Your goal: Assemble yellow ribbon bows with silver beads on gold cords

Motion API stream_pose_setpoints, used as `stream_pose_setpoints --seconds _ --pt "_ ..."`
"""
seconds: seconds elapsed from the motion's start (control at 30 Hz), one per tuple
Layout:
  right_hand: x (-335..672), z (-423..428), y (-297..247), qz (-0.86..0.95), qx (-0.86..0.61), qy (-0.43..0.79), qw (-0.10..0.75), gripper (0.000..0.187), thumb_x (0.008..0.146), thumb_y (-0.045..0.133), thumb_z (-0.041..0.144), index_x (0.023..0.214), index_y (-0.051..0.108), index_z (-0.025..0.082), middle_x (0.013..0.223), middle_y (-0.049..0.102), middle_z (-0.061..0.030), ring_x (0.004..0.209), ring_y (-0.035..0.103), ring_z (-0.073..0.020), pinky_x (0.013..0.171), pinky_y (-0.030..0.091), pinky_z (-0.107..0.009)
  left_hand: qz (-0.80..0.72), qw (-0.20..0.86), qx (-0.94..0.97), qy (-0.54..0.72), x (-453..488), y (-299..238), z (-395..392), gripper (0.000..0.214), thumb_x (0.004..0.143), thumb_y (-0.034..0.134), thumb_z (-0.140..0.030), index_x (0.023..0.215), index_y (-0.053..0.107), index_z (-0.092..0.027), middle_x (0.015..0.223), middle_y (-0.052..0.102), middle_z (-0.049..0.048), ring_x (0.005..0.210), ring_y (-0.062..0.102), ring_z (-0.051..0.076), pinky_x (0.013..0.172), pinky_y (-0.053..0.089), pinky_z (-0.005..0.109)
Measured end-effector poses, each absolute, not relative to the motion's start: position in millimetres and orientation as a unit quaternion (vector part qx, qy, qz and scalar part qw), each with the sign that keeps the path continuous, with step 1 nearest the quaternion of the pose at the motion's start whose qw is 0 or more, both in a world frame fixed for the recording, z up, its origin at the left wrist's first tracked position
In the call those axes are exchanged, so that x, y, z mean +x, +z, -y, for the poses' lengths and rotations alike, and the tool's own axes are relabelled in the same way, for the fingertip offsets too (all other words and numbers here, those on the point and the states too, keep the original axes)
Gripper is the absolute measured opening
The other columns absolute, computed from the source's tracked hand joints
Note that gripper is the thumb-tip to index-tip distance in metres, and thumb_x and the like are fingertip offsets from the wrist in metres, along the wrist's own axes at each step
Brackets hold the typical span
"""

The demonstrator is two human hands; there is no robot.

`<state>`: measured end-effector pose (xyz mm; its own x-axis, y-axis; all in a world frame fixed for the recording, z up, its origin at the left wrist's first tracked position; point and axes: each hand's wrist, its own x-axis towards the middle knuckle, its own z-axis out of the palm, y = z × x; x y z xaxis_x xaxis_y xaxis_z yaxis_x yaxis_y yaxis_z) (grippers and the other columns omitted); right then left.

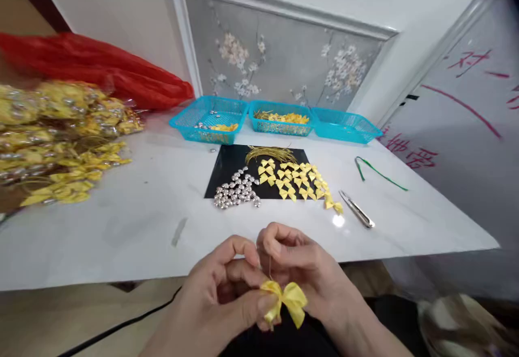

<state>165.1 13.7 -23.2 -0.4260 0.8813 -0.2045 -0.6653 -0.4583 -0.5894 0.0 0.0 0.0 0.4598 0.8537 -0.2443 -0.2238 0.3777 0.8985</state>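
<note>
My left hand (pixel 221 292) and my right hand (pixel 302 270) meet just in front of the table's near edge. Between them is a small yellow ribbon bow (pixel 286 298); my left thumb and fingers pinch it. My right hand's fingers are curled and pinch a thin gold thread (pixel 270 266) rising from the bow. On a black mat (pixel 227 170) ahead lie several silver heart beads (pixel 238 190), several yellow bows (pixel 298 177) and a bundle of gold threads (pixel 270 153).
Small snips (pixel 357 209) and a green tie (pixel 377 172) lie right of the mat. Three blue baskets (pixel 279 119) stand at the back of the white table (pixel 141 222). Bags of finished yellow pieces (pixel 57 135) and a red bag (pixel 93 67) fill the left.
</note>
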Motion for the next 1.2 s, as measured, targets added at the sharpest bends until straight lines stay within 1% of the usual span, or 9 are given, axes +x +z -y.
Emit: stream_pose_setpoints --seconds 0.23,0.33,0.47,0.7,0.9,1.0,1.1,1.17,1.2 --pt "171 -21 -22 0.17 -0.277 0.765 0.556 0.034 0.072 0.094 0.03 0.079 0.063 0.019 0.085 0.065 0.0029 0.066 0.065 -0.0072 0.042 0.043 -0.008 -0.359 0.748 0.425 0.362 0 -5 -2 0.02 0.079 0.088 -0.035 0.073 0.076 -0.02 0.062 0.072 -0.0035 0.059 0.061 0.008 0.061 0.049 0.016" --pt "184 -32 -17 0.161 -0.289 0.728 0.6 0.041 0.065 0.098 0.027 0.082 0.061 0.02 0.079 0.065 0.0057 0.056 0.061 -0.0032 0.044 0.05 -0.007 -0.369 0.759 0.391 0.366 1 -2 -1 0.022 0.074 0.092 -0.033 0.071 0.076 -0.019 0.059 0.072 -0.0033 0.056 0.061 0.008 0.059 0.049 0.015" --pt "209 -52 -16 0.166 -0.301 0.638 0.689 0.042 0.065 0.097 0.021 0.082 0.059 0.021 0.077 0.064 0.0095 0.053 0.057 0.0004 0.064 0.063 -0.013 -0.35 0.785 0.369 0.353 1 -1 -2 0.02 0.073 0.093 -0.03 0.075 0.075 -0.019 0.06 0.072 -0.003 0.055 0.062 0.007 0.057 0.048 0.015" --pt "250 -69 -32 0.194 -0.346 0.523 0.754 0.039 0.071 0.093 0.022 0.076 0.055 0.021 0.074 0.061 0.0105 0.055 0.056 -0.0001 0.082 0.066 -0.022 -0.334 0.798 0.355 0.356 -1 -5 0 0.017 0.074 0.092 -0.027 0.077 0.077 -0.019 0.061 0.073 -0.0015 0.055 0.061 0.007 0.058 0.048 0.015" --pt "269 -71 -39 0.221 -0.386 0.475 0.759 0.045 0.066 0.096 0.025 0.073 0.051 0.021 0.072 0.058 0.0109 0.054 0.054 -0.0002 0.081 0.065 -0.022 -0.34 0.785 0.366 0.367 2 -6 -2 0.018 0.072 0.093 -0.03 0.074 0.077 -0.021 0.061 0.07 -0.0032 0.057 0.058 0.008 0.058 0.046 0.016" --pt "261 -62 -34 0.254 -0.402 0.467 0.746 0.042 0.066 0.095 0.027 0.084 0.057 0.023 0.073 0.06 0.0102 0.052 0.051 -0.0013 0.068 0.062 -0.018 -0.385 0.749 0.372 0.39 3 -2 1 0.023 0.069 0.094 -0.034 0.071 0.074 -0.021 0.066 0.071 -0.0027 0.064 0.059 0.009 0.063 0.045 0.017" --pt "241 -36 -24 0.312 -0.413 0.473 0.713 0.038 0.075 0.089 0.025 0.102 0.063 0.029 0.076 0.062 0.0089 0.048 0.044 -0.0026 0.055 0.054 -0.017 -0.426 0.712 0.399 0.391 3 0 3 0.024 0.073 0.09 -0.038 0.073 0.072 -0.021 0.068 0.071 -0.0028 0.067 0.058 0.01 0.065 0.045 0.018" --pt "224 -11 -15 0.375 -0.421 0.476 0.675 0.014 0.086 0.08 0.026 0.091 0.067 0.024 0.08 0.062 0.0041 0.053 0.051 -0.0052 0.053 0.051 -0.019 -0.446 0.69 0.423 0.383 2 0 3 0.022 0.078 0.086 -0.038 0.076 0.071 -0.022 0.069 0.071 -0.0024 0.068 0.06 0.012 0.066 0.046 0.02" --pt "216 2 -11 0.48 -0.433 0.458 0.61 0.007 0.094 0.071 0.028 0.09 0.07 0.023 0.083 0.061 0.002 0.055 0.055 -0.0064 0.053 0.05 -0.02 -0.452 0.68 0.436 0.38 2 -1 3 0.021 0.08 0.084 -0.039 0.077 0.071 -0.022 0.07 0.072 -0.0019 0.069 0.061 0.013 0.067 0.047 0.021"
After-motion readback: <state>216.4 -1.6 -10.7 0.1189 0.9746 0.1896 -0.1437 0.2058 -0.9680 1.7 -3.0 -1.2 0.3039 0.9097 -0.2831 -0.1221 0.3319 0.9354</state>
